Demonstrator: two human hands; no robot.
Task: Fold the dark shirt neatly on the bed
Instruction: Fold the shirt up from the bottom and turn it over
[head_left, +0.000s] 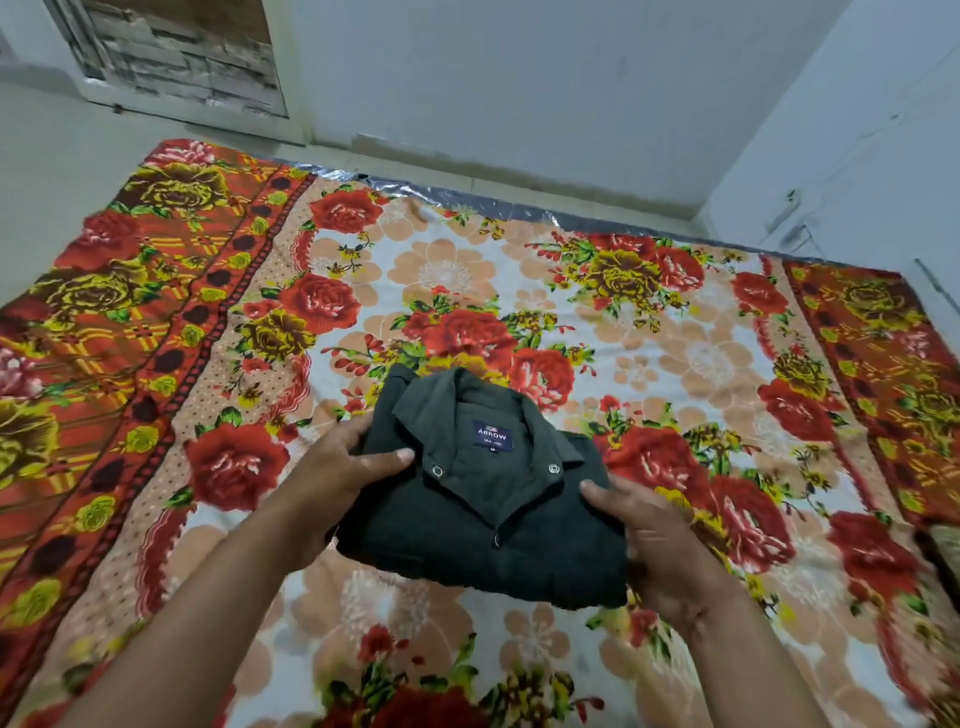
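Nearing the finish, the dark shirt (483, 499), folded into a compact square with collar at twelve o'clock, is gripped at nine by the left hand (343, 467) and at three by the right hand (654, 540) above the bed (675, 332), where a flat set-down is likely called for.

Dark green collared shirt (483, 499), folded into a compact rectangle, collar up and open, blue ARROW neck label (493, 435) showing, snap buttons visible, lying on the floral-covered bed (701, 358).
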